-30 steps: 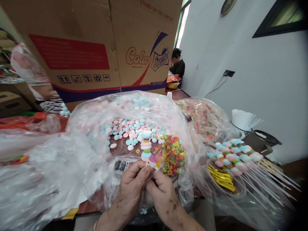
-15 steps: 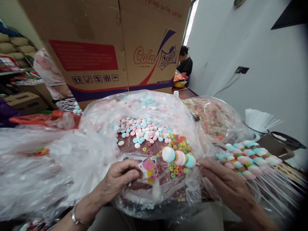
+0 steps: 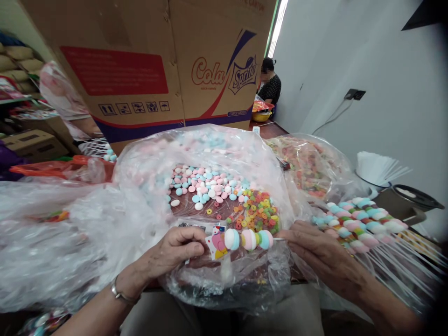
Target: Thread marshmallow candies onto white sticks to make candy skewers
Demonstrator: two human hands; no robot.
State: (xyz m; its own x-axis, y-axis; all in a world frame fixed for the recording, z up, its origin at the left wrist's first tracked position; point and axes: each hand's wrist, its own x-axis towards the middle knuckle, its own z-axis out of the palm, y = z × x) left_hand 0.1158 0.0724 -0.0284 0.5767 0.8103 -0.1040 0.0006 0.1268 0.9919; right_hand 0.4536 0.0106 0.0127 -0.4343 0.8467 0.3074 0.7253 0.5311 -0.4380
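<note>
Crumpled clear plastic (image 3: pixel 80 254) covers the left side of the table (image 3: pixel 275 131). Beside it, above the middle of the near edge, the left hand (image 3: pixel 180 249) pinches the margin of a small printed packet (image 3: pixel 216 246) between thumb and fingers. The candy skewer (image 3: pixel 249 239) lies level just right of this, its far end against the packet; whether it has gone inside, I cannot tell. Loose round candies (image 3: pixel 203 186) and gummy rings (image 3: pixel 257 210) sit beyond. The right hand (image 3: pixel 308 245) has its fingertips closed on the skewer's white stick. More skewers (image 3: pixel 367 224) lie in rows toward the right edge. The step in hand looks like bagging the skewer; the next move probably calls for a steady packet mouth and a straight, gentle push.
</note>
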